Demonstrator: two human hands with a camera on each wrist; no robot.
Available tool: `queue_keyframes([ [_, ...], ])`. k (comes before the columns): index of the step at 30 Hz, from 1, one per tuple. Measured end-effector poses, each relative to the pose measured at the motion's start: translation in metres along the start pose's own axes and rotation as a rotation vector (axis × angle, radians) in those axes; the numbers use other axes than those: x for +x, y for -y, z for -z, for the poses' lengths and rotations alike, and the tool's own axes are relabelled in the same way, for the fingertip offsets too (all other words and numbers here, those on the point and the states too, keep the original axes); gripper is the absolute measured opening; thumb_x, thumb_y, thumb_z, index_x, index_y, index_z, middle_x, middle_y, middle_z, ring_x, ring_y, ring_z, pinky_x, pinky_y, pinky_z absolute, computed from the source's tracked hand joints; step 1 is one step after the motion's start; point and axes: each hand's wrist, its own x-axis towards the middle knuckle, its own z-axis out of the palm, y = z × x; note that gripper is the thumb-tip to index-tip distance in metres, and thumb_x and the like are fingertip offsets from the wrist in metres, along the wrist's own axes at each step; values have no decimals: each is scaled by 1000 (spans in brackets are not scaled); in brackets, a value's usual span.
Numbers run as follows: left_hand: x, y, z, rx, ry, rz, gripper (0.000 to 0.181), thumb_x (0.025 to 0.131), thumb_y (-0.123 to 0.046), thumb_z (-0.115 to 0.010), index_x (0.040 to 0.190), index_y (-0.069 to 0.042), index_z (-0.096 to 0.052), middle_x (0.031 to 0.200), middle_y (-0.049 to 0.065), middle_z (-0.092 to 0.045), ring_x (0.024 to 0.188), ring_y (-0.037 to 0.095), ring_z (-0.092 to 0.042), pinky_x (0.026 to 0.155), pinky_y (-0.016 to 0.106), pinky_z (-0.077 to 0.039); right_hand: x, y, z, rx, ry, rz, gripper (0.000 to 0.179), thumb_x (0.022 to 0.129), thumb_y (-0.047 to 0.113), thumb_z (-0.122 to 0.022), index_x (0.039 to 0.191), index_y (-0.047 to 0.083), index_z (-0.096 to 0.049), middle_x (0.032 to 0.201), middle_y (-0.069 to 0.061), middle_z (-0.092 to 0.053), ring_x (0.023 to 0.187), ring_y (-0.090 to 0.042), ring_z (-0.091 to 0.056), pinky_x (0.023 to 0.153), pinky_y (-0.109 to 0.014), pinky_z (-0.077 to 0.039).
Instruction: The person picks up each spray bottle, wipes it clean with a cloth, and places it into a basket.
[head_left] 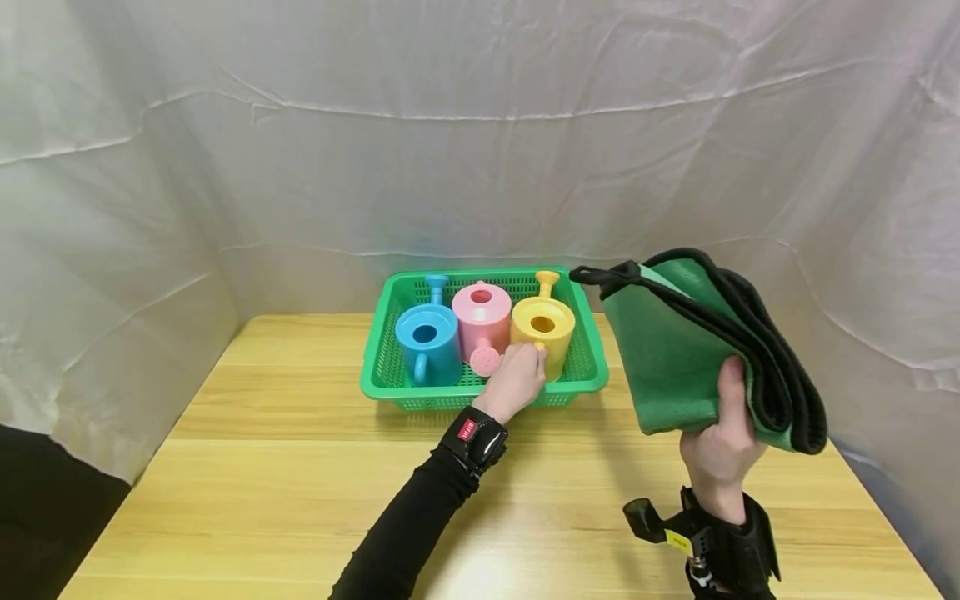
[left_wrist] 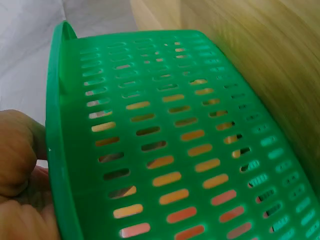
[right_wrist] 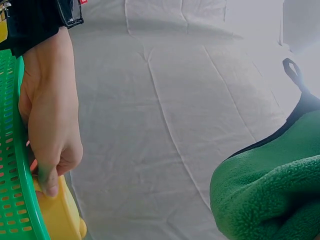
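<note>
A yellow watering can (head_left: pixel 551 321) stands at the right end of a green plastic basket (head_left: pixel 483 393). My left hand (head_left: pixel 516 382) reaches over the basket's front rim, fingers curled at the can's handle, which they mostly cover. Beside it are a pink watering can (head_left: pixel 482 312), its spout toward me, and a blue watering can (head_left: pixel 428 342) on the left. My right hand (head_left: pixel 723 446) grips a folded green towel (head_left: pixel 667 358) with black edging and a hanging loop, raised over the table's right side. In the right wrist view, the towel (right_wrist: pixel 265 195) looks thick and fluffy.
The basket sits at the back of a light wooden table (head_left: pixel 300 467). Behind it and along both sides hangs a wrinkled pale sheet (head_left: pixel 480 183). A dark area (head_left: pixel 52 508) lies past the table's left edge.
</note>
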Motion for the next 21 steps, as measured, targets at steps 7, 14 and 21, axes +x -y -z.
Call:
queue_keyframes([
  [7, -8, -1, -6, 156, -97, -54, 39, 107, -18, -47, 73, -7, -62, 77, 8, -65, 72, 20, -64, 61, 32, -52, 0, -1, 0, -6, 6, -3, 19, 94, -10, -54, 113, -12, -55, 111, -21, -65, 104, -28, -67, 98, -33, -53],
  [14, -17, 0, -9, 239, -207, -110, 39, 105, -20, -52, 70, -9, -62, 62, 3, -57, 58, 17, -55, 50, 24, -35, -1, -2, 5, 9, 18, -28, 20, 95, -11, -51, 114, -13, -55, 111, -21, -66, 103, -28, -68, 97, -32, -54],
  [21, -32, 4, -9, 255, -309, -203, 34, 104, -21, -54, 71, -11, -57, 62, 2, -56, 62, 20, -63, 49, 25, -36, 0, -4, 9, 2, 31, -52, 22, 96, -11, -50, 117, -13, -56, 113, -21, -66, 105, -28, -68, 98, -33, -54],
])
